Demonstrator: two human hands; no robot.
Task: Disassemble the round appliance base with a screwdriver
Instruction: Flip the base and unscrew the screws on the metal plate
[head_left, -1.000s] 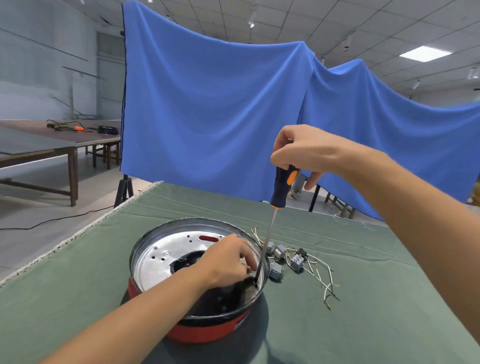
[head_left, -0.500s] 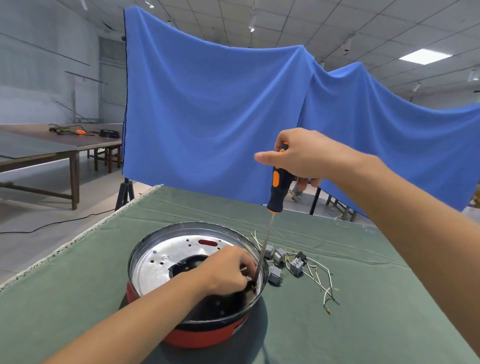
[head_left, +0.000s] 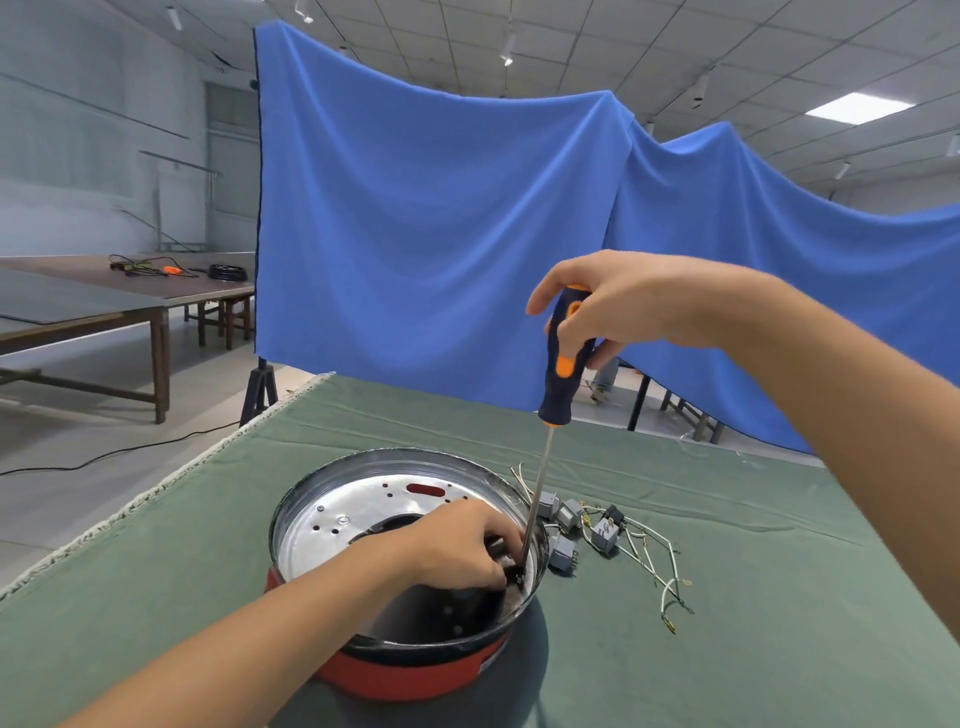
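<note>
The round appliance base, red outside with a shiny metal inside, sits on the green cloth near me. My right hand grips the top of a black and orange screwdriver that stands nearly upright. Its thin shaft runs down into the base at the right inner rim. My left hand reaches inside the base, fingers curled round a small dark part beside the screwdriver tip. The tip itself is hidden by those fingers.
Several small grey switch parts with white wires lie on the green table right of the base. A blue cloth backdrop hangs behind the table. Wooden tables stand at the far left.
My right hand has shifted its hold round the screwdriver handle, fingers turning on it. The left hand stays in the base at the same spot.
</note>
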